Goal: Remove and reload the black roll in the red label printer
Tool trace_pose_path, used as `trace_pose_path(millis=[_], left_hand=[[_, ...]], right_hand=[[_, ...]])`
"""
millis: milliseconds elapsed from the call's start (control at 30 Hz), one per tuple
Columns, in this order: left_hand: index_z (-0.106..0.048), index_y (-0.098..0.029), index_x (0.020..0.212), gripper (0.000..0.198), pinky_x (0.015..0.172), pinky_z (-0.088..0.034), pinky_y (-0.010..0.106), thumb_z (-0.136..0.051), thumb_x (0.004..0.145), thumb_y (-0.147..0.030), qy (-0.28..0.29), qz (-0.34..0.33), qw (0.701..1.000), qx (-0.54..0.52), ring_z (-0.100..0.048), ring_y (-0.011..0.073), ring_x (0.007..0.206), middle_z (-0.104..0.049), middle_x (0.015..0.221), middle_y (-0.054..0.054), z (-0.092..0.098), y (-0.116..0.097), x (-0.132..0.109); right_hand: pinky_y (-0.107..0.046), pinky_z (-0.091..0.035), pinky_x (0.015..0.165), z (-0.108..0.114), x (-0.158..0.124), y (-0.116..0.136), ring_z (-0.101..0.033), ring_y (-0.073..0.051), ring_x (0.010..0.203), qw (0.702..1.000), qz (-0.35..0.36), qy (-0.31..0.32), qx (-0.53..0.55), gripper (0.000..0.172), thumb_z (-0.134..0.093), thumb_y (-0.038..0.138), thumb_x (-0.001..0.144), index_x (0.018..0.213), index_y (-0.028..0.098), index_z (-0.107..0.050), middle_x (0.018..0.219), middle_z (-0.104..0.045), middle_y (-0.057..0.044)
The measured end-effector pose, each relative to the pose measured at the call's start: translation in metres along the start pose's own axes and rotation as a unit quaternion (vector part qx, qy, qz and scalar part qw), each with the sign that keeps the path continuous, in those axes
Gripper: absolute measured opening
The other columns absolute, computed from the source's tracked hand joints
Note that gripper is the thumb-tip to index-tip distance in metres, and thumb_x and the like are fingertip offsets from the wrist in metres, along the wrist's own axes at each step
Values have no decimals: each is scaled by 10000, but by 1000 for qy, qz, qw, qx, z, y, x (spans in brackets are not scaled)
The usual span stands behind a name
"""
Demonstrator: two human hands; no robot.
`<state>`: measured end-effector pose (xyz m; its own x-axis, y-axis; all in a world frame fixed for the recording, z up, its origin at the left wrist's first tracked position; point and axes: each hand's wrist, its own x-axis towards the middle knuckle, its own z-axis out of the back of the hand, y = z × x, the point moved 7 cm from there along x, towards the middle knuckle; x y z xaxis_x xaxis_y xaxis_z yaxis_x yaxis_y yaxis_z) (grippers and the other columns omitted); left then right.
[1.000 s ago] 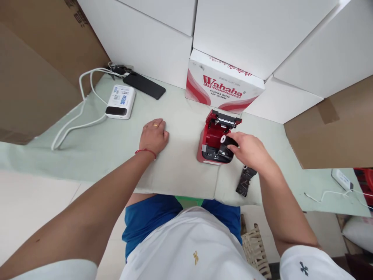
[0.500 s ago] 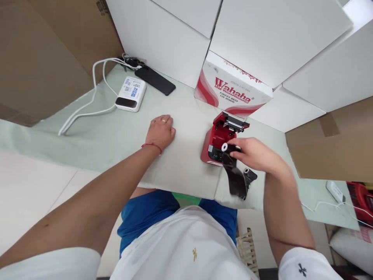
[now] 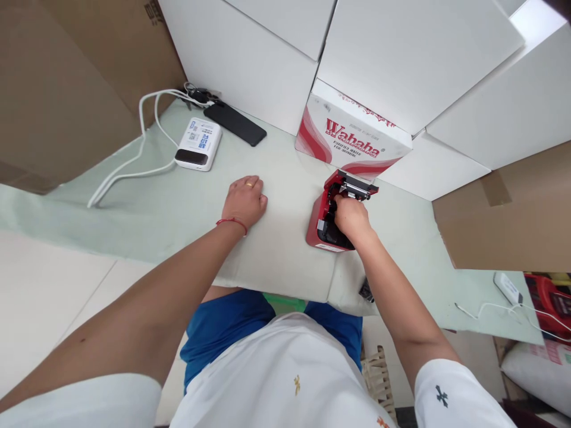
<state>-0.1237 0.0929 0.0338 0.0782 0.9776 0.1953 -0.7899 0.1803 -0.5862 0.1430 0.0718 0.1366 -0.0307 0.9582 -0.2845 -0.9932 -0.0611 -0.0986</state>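
Observation:
A small red machine (image 3: 314,229) stands on the table with its lid (image 3: 354,184) raised and a dark compartment inside. My right hand (image 3: 352,217) reaches down into it, fingers curled, their tips hidden in the compartment. Whatever they grip does not show. Under my right forearm, part of a crumpled black film piece (image 3: 366,290) lies near the table's front edge. My left hand (image 3: 244,199) rests closed on the table, left of the machine, with no object visible in it.
Behind the machine stands a white and red Wahaba carton (image 3: 352,134) against white boxes (image 3: 259,65). A black phone (image 3: 235,123), a white device (image 3: 198,142) and white cables (image 3: 141,119) lie at the left. Brown cardboard boxes (image 3: 504,208) flank the table. Another small white device (image 3: 507,288) sits at the far right.
My right hand has moved left and into the red machine's compartment. The black film roll it held no longer shows hanging from the fingers. My left hand stays in place.

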Motion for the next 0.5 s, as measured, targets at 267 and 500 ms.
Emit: trace_pose_path(millis=[267, 500], left_hand=[[-663, -81, 1397, 550, 1278, -320, 649, -459, 921, -265, 5, 5, 1000, 14, -490, 433, 1502, -605, 1552, 235, 2, -1, 0], [-660, -75, 1389, 524, 1246, -384, 597, -409, 954, -223, 17, -4, 996, 85, -522, 401, 1470, -616, 1540, 223, 3, -6, 0]], right_hand=[[-379, -558, 1044, 6, -34, -5, -732, -267, 1172, 974, 85, -105, 181, 356, -571, 254, 1023, 1332, 189, -735, 1344, -755, -131], [-567, -415, 1223, 52, -61, -57, -569, -314, 1418, 893, 83, -406, 177, 469, -431, 418, 1100, 1471, 217, -637, 1471, -686, -157]])
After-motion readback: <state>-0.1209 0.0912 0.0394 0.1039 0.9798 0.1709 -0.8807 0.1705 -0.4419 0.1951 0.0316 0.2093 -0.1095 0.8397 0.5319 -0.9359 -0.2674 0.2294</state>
